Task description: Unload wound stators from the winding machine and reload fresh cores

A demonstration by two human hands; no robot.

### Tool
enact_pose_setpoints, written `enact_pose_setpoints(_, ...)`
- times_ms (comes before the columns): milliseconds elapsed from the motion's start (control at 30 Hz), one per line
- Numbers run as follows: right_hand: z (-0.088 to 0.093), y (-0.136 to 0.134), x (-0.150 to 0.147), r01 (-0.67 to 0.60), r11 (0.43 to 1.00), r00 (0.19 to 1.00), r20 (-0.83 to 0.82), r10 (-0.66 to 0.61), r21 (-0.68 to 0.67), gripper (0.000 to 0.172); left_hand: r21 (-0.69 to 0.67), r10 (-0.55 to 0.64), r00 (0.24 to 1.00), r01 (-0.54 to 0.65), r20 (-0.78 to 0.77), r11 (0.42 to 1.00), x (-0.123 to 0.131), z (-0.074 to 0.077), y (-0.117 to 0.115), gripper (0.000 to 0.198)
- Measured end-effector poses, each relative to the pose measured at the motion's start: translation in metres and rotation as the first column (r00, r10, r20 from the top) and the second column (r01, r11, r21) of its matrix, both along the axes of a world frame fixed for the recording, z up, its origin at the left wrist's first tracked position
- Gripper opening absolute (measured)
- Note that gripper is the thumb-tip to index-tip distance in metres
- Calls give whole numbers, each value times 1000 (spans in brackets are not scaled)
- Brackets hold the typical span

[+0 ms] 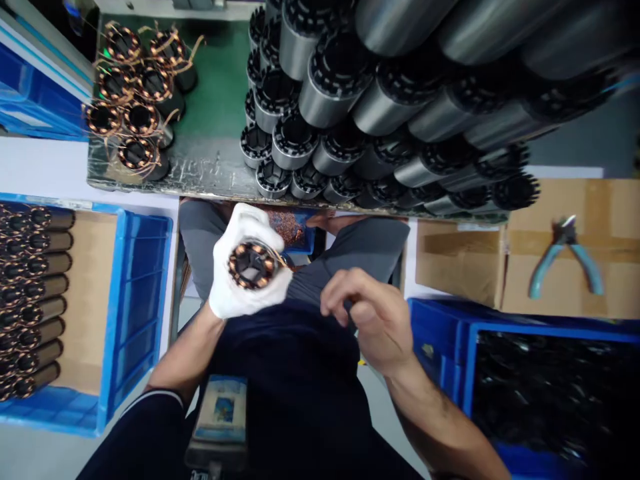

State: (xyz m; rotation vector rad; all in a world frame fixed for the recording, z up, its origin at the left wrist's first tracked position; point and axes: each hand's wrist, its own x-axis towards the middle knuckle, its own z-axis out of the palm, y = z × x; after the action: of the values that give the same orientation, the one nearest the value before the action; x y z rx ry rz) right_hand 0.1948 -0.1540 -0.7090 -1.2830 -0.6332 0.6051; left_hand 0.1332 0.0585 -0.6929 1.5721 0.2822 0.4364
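Observation:
My left hand (245,293), in a white glove, is wrapped round a motor stator (253,265) with copper windings. The stator's open end faces up toward me, and thin copper wire ends stick out at its right side. My right hand (373,317) is bare and hangs over my lap, to the right of the stator and apart from it. Its fingers are curled in toward the thumb; whether anything small is between them is hidden. Nearest the hands is the front edge of the green-topped workbench (210,180).
Wound stators (137,153) stand at the bench's left, and stacked unwound stator cores (335,80) fill its right. A blue crate (137,280) at left holds rows of wound stators. Pliers (565,253) lie on a cardboard box (615,250), above a blue bin (450,333) of black parts.

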Motion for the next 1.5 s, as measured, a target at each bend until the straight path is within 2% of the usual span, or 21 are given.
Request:
enact_pose_setpoints(67,1,1,5,-57,990,997,-60,50,-129,39,271,-151,988,135,40,953,-5,-5,8,57)
enact_pose_setpoints(100,1,4,7,-86,985,994,-84,74,-147,42,309,-209,977,184,50,933,-8,-5,8,57)
enact_pose_setpoints(167,-1,9,4,-102,991,987,-137,90,-87,48,239,-276,961,266,9,934,-12,-4,5,58)
enact_pose_setpoints(267,-8,12,-8,-76,994,968,-234,92,75,52,-194,-353,923,322,-154,927,-18,-2,-6,66)
enact_pose_setpoints(300,-10,11,-12,-72,994,968,-235,90,81,53,-390,-384,905,292,-181,873,-19,-2,-10,71)
enact_pose_setpoints(367,-11,8,-15,-92,996,984,-151,89,-14,53,-695,-425,886,185,-189,695,-21,-5,-20,81)
enact_pose_setpoints(433,-8,4,-12,-109,981,994,9,112,-161,50,-840,-400,901,80,-169,537,-22,-11,-28,79)
enact_pose_setpoints(500,-2,3,-5,-66,970,981,164,106,-233,44,-875,-341,926,23,-164,484,-22,-18,-34,64)
enact_pose_setpoints(567,5,6,1,4,989,968,248,33,-148,38,-833,-253,955,9,-158,553,-21,-23,-33,53)
enact_pose_setpoints(633,12,14,6,9,1000,977,212,-12,15,35,-761,-233,957,22,-171,648,-22,-23,-29,53)
enact_pose_setpoints(733,16,32,8,-69,986,994,92,55,151,34,-742,-327,916,50,-234,669,-25,-20,-21,61)
enact_pose_setpoints(767,15,37,6,-86,985,995,70,76,148,34,-750,-343,905,40,-253,660,-26,-20,-21,67)
enact_pose_setpoints(833,6,41,-3,-118,988,989,97,108,100,33,-734,-259,924,-34,-282,679,-28,-22,-22,72)
enact_pose_setpoints(967,-24,14,-31,-285,954,920,254,300,-95,27,-671,-2,939,-244,-343,700,-28,-35,-21,51)
enact_pose_setpoints(1033,-35,-8,-35,-349,919,907,179,380,-184,31,-517,87,938,-261,-337,815,-28,-37,-14,39)
enact_pose_setpoints(1100,-35,-21,-28,-308,926,943,61,328,-221,33,-168,158,939,-217,-307,962,-29,-33,-5,29)
enact_pose_setpoints(1133,-33,-21,-21,-239,944,968,20,250,-227,30,20,163,943,-164,-292,986,-30,-29,-2,28)
enact_pose_setpoints(1200,-24,-12,-6,-98,973,995,-46,91,-211,16,257,99,953,-23,-287,966,-31,-19,0,41)
enact_pose_setpoints(1333,-11,28,16,-47,983,987,-160,18,-178,33,312,-104,949,200,-299,929,-34,-8,-3,83)
enact_pose_setpoints(1433,-10,45,18,21,981,995,-92,-40,-195,13,302,-93,925,214,-368,929,-39,-10,-11,90)
enact_pose_setpoints(1500,-12,46,16,84,973,995,-38,-94,-214,12,307,-21,918,155,-397,939,-43,-15,-20,90)
